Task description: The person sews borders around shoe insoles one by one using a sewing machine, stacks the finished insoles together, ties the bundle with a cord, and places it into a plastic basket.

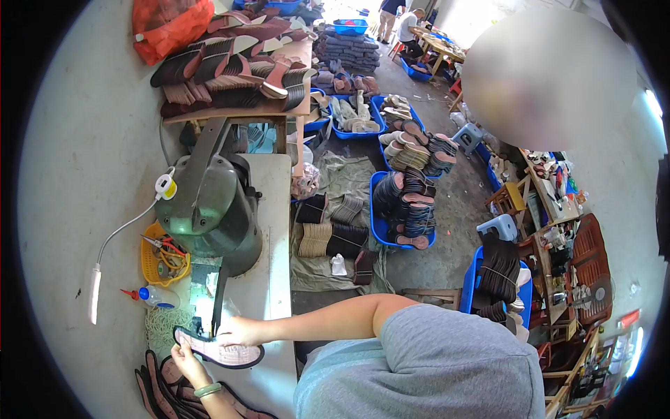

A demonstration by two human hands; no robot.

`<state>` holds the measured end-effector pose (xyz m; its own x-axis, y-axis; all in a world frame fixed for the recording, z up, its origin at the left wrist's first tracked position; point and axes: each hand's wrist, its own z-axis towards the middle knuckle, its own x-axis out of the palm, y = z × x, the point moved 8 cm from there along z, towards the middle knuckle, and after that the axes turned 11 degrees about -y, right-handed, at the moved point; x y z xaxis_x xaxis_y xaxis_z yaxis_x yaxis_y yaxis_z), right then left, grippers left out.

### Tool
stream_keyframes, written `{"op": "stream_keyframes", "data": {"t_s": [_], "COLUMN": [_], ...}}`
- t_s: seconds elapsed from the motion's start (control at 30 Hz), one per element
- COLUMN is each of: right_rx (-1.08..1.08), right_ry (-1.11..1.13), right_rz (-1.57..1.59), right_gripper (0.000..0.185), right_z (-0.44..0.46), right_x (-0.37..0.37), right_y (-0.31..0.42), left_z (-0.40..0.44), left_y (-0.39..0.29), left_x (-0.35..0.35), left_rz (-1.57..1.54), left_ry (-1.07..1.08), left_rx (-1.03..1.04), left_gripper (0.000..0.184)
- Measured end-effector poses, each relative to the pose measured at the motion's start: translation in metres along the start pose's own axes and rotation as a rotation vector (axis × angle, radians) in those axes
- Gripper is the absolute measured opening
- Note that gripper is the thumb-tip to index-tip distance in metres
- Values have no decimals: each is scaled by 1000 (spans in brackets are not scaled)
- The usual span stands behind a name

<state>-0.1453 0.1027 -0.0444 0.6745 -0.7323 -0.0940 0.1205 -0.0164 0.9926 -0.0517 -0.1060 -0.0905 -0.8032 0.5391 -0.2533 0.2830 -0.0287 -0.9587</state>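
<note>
1. Item: one insole (pixel 234 353), pink with a black border, sits at the working end of the sewing machine (pixel 206 202), inside the right edge of the table (pixel 276 209) as viewed. Needle contact is too small to confirm.
2. Left hand (pixel 185 361): pinches the insole's narrow left end, thumb on top.
3. Right hand (pixel 239 331): fingers bent together on the upper border; whether they grip or only press cannot be told.
4. Handling, in my judgement: the left hand should steer the curve while the right holds the piece flat. Light, even guidance suits the bend; pulling could distort the border.
5. Safety, in my judgement: fingertips should stay beside the stitching point, never beneath it.
6. Surroundings: loose insoles (pixel 157 387) lie near the table's lower left corner; string (pixel 167 328) and a bottle (pixel 157 298) lie along its left edge and merit clearance.
</note>
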Motion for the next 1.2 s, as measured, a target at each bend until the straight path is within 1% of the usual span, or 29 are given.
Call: {"op": "stream_keyframes", "data": {"t_s": [0.03, 0.07, 0.1, 0.13, 0.17, 0.2, 0.23, 0.27, 0.3, 0.33, 0.37, 0.4, 0.43, 0.5, 0.6, 0.63, 0.7, 0.73, 0.8, 0.83, 0.87, 0.9, 0.93, 0.97, 1.0, 1.07, 1.1, 1.17, 1.2], "right_rx": [-60, -69, -77, 57, 47, -7, -65, -8, 46, 66, 36, 19, -13, -14, 30, 89, 193, 244, 346, 432, 519, 606, 638, 660, 679, 740, 733, 720, 635], "right_ry": [34, 92, 155, 179, 174, 148, 141, 182, 229, 263, 291, 318, 320, 389, 517, 546, 598, 632, 701, 696, 690, 681, 687, 691, 692, 703, 710, 726, 702], "right_rz": [-108, -162, -211, -139, -101, -212, -306, -324, -346, -345, -376, -341, -330, -375, -421, -370, -339, -328, -305, -251, -197, -146, -19, 12, 41, 169, 104, -26, -273], "right_gripper": [27, 29, 32, 33, 33, 33, 34, 34, 34, 33, 31, 30, 28, 27, 33, 34, 34, 32, 29, 27, 25, 22, 20, 19, 19, 18, 22, 29, 51], "right_z": [2, -4, -8, -22, -32, -42, -56, -69, -79, -89, -96, -105, -112, -127, -140, -143, -147, -151, -157, -159, -161, -162, -162, -161, -158, -153, -150, -144, -133], "right_x": [12, 22, 33, 35, 46, 48, 54, 64, 69, 70, 70, 76, 79, 85, 96, 100, 112, 118, 131, 135, 138, 143, 154, 164, 178, 207, 212, 222, 214], "right_y": [5, 5, 15, 28, 19, 20, 23, 16, 13, 27, 43, 33, 34, 31, 40, 34, 26, 20, -1, -10, -19, -31, -44, -51, -54, -59, -68, -88, -106], "left_z": [1, -7, -5, -29, -61, -74, -87, -98, -115, -134, -138, -157, -153, -176, -191, -196, -204, -209, -212, -211, -210, -204, -196, -189, -186, -177, -176, -180, -184], "left_y": [-5, -6, 7, -21, -55, -54, -37, -18, -30, -43, -32, -57, -18, -29, -11, -14, -2, 1, 20, 31, 32, 51, 60, 87, 92, 126, 142, 170, 180], "left_x": [-2, -5, -11, -8, -8, -13, -21, -29, -31, -33, -30, -33, -40, -47, -62, -64, -74, -81, -96, -109, -133, -166, -200, -235, -259, -287, -294, -277, -262], "left_rz": [49, 24, -147, -250, -349, -398, -354, -198, -60, 81, -201, -78, -48, -166, -188, -201, -103, 76, 162, 207, 295, 321, 401, 511, 692, 705, 701, 376, 211], "left_ry": [3, 48, 50, 52, 35, 6, 22, -9, -36, -67, -94, -76, -104, -118, -138, -86, -150, -198, -185, -178, -249, -390, -479, -594, -639, -598, -575, -350, -233], "left_rx": [-24, -80, -104, -96, -85, -62, -31, -90, -36, 14, 134, 12, 86, 24, 83, 23, 75, 173, 125, 98, 183, 192, 87, 45, 79, -69, -153, -375, -478], "left_gripper": [24, 26, 29, 32, 35, 40, 43, 46, 54, 62, 69, 73, 74, 74, 78, 80, 81, 79, 73, 71, 64, 59, 56, 57, 59, 64, 64, 62, 61]}}
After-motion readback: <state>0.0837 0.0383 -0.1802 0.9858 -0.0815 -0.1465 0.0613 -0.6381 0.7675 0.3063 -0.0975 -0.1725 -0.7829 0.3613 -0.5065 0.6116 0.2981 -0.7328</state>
